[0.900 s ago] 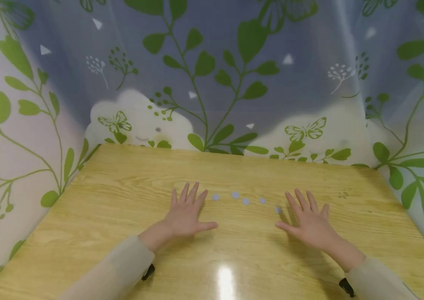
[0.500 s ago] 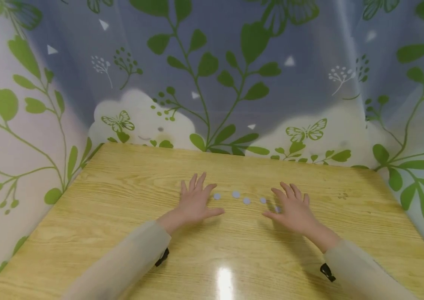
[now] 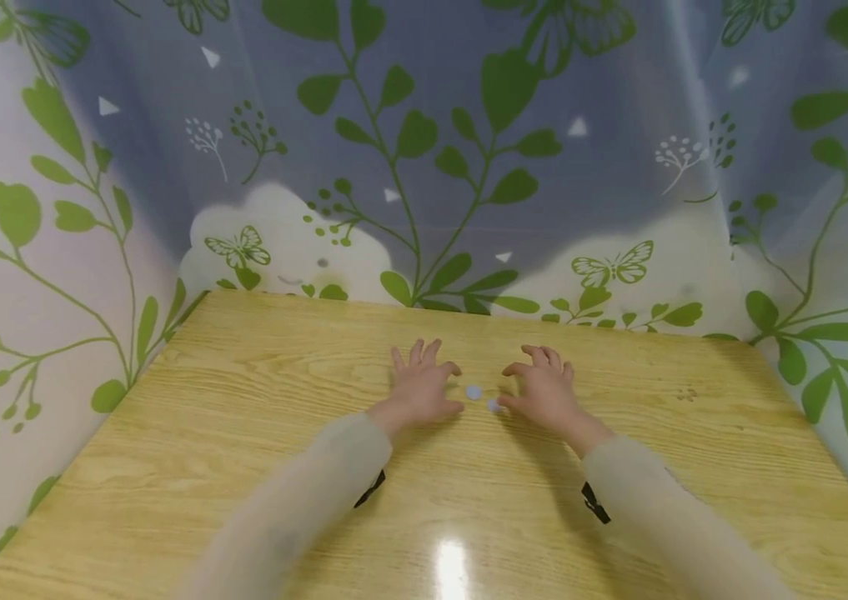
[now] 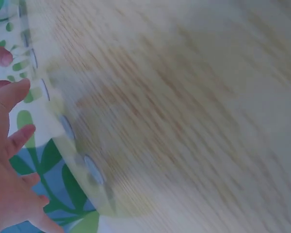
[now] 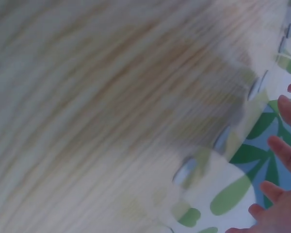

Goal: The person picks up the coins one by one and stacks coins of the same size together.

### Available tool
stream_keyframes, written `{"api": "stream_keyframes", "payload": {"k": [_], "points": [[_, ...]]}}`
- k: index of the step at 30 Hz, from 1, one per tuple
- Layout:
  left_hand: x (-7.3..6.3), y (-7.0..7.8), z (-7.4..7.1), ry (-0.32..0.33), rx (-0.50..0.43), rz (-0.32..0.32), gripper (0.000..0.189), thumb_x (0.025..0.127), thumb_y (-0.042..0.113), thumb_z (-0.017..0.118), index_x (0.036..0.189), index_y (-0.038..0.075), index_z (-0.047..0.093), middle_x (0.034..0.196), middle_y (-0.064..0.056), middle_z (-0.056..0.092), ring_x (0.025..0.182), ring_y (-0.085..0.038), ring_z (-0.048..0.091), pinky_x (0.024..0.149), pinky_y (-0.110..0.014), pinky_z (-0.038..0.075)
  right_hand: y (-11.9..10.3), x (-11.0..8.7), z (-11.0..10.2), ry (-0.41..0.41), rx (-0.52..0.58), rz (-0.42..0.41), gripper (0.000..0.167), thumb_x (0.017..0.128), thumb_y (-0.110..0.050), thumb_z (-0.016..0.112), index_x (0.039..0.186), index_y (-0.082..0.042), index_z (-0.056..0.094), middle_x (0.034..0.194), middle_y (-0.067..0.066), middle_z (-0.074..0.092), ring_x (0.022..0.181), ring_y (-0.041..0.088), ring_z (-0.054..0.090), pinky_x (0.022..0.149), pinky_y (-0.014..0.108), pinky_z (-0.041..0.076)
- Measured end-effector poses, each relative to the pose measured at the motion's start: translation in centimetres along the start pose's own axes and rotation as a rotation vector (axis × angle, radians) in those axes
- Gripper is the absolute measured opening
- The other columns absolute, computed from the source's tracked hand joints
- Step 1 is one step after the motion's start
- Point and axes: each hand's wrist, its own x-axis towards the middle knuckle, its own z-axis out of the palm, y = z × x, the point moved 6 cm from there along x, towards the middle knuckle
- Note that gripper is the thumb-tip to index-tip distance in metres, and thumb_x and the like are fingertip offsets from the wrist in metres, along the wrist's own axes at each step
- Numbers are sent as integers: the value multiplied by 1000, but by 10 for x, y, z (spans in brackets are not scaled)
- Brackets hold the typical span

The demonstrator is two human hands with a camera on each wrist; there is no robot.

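Both bare hands had come inward across the pale yellow wood-grain table [image 3: 191, 467], the gap between them narrower than half a second earlier. Left hand [image 3: 422, 390]: fingers spread, lightly bent, holding nothing. Right hand [image 3: 542, 392]: fingers more bent than before, thumb and forefinger apart, also holding nothing.

Between them the head view showed two small flat pale grey-blue discs. The farther disc [image 3: 473, 392] lay just right of the left hand's fingertips; the nearer disc [image 3: 494, 406], a little to its right, was partly covered by the right thumb. Touching or merely above it, could not tell.

Five discs had shown from overhead a moment earlier; the outer ones were now hidden by the hands. The left wrist view, low and oblique, still caught a loose row, its nearest disc [image 4: 93, 170] flat on the wood, so no sign of any having been picked up. Whether the outer ones had shifted, could not tell.

Meaning for the work in hand, as judged: the hands were closing on the row from both sides, within reach, with no disc yet gripped.
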Motion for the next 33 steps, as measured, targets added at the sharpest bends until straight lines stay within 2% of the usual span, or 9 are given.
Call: {"api": "stream_keyframes", "payload": {"k": [6, 14, 23, 33], "points": [[8, 2, 4, -38, 25, -28, 48, 82, 45, 65, 125, 24, 58, 154, -16, 21, 142, -42, 12, 106, -70, 6, -3, 13, 12, -36, 3, 21, 41, 77, -35, 75, 109, -10, 68, 144, 25, 34, 131, 49, 24, 98, 76, 16], [16, 2, 12, -42, 48, -41, 40, 84, 45, 65, 120, 26, 61, 153, -14, 23, 142, -40, 15, 107, -69, 8, -7, 20, 21, -76, 13, 44, 39, 77, -37, 75, 106, -12, 69, 144, 25, 34, 133, 50, 22, 98, 77, 15], [18, 8, 13, -29, 13, -15, 31, 85, 41, 65, 114, 28, 65, 152, -11, 27, 140, -39, 21, 107, -69, 10, -12, 22, 27, -80, 24, 28, 30, 79, -35, 73, 101, -14, 71, 143, 25, 37, 132, 51, 22, 97, 77, 15], [21, 9, 14, -30, -25, -16, 23, 87, 39, 64, 106, 28, 68, 151, -9, 31, 140, -36, 22, 107, -69, 7, -22, 25, 27, -77, 11, -12, 17, 80, -28, 73, 92, -16, 74, 138, 21, 44, 130, 49, 28, 96, 76, 18]]}}
